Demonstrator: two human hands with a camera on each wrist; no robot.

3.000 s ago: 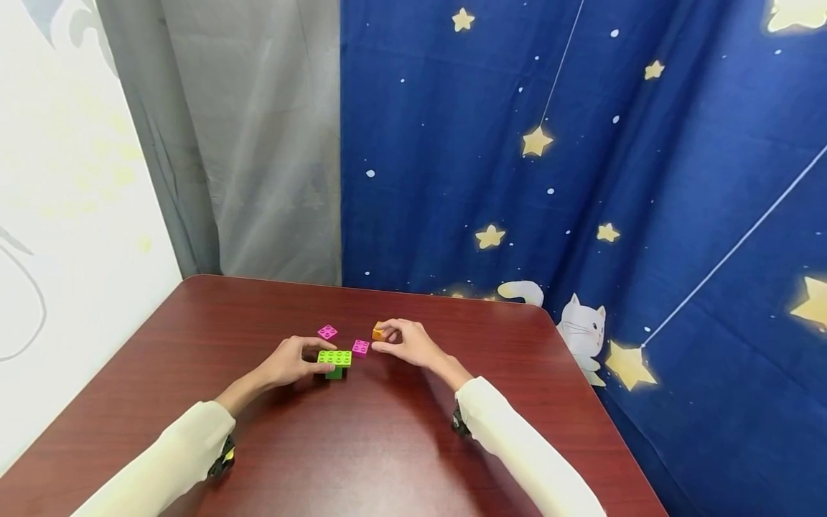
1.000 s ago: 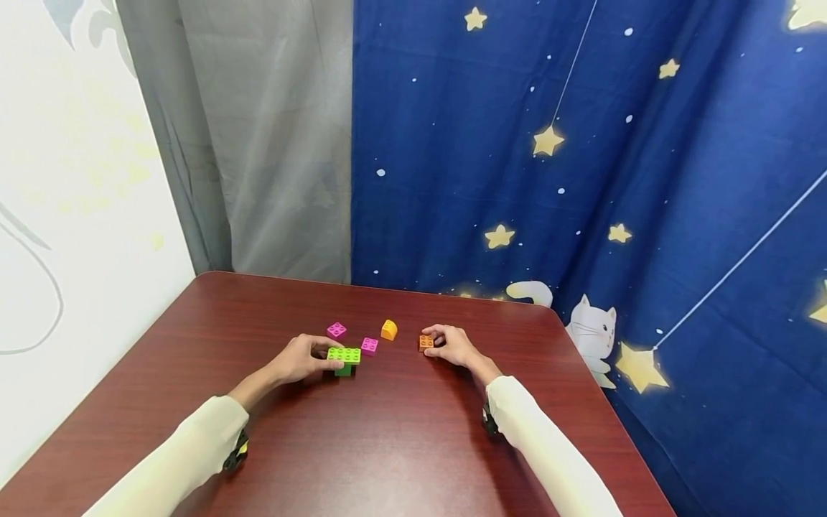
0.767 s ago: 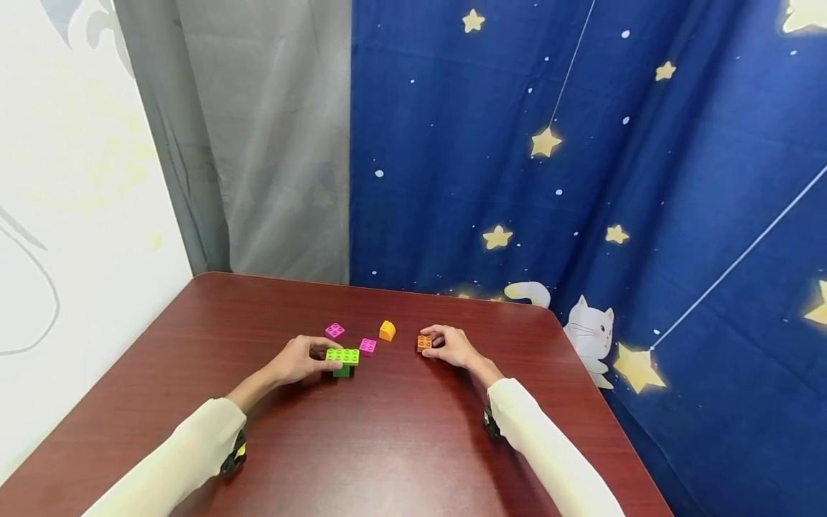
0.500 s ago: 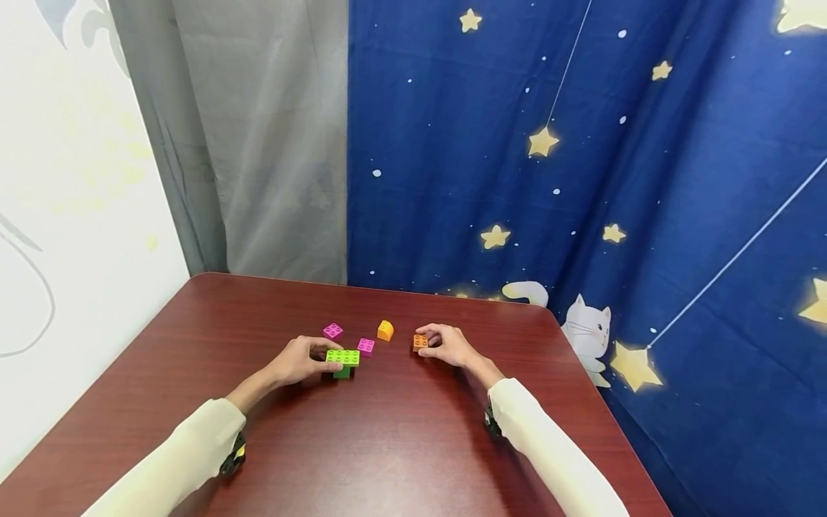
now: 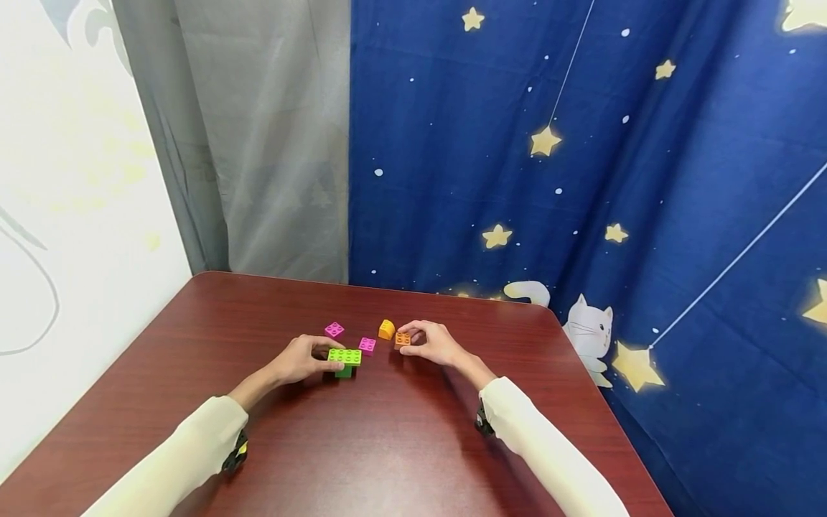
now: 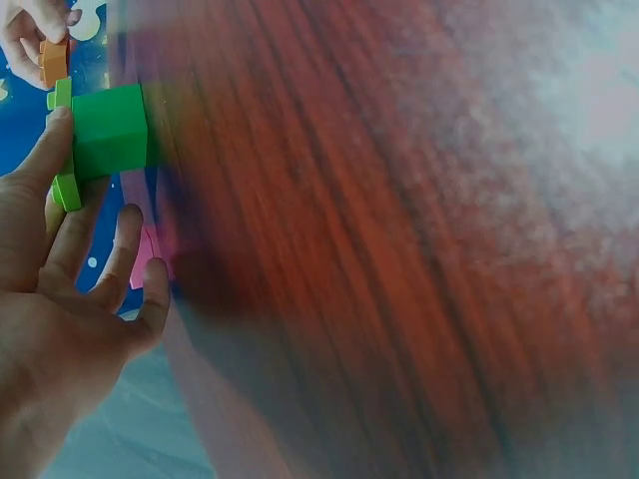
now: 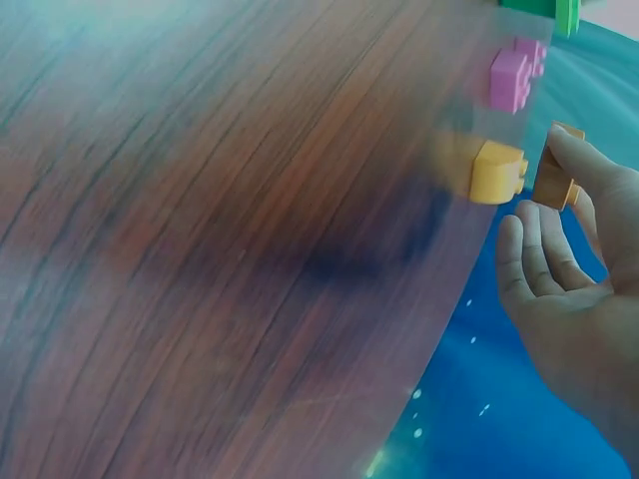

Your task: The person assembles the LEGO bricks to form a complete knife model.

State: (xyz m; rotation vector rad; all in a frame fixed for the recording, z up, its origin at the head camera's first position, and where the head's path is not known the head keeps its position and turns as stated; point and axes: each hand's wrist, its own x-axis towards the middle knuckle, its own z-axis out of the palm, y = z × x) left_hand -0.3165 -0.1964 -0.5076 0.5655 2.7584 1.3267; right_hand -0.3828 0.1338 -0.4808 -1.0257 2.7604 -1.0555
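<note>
In the head view my left hand (image 5: 300, 360) grips a lime-green eight-stud plate (image 5: 345, 357) by its edge, thumb on the near side. A darker green block (image 6: 110, 130) is joined beneath that plate. My right hand (image 5: 434, 345) pinches an orange four-stud brick (image 5: 403, 339) between thumb and fingers. In the right wrist view this orange brick (image 7: 555, 172) appears held off the tabletop, close to a yellow curved-top brick (image 7: 496, 173). One magenta four-stud brick (image 5: 367, 346) stands between the hands. Another magenta piece (image 5: 334, 329) lies beyond the left hand.
All the pieces are on or over a dark red-brown wooden table (image 5: 400, 438) with rounded far corners. A blue starry curtain (image 5: 452, 143) and a grey curtain (image 5: 278, 143) hang behind it, and a white patterned surface (image 5: 77, 215) is at the left.
The right hand was beside the yellow brick, then at the orange brick farther right. It has since carried the orange brick left, near the yellow one. The left hand keeps its grip.
</note>
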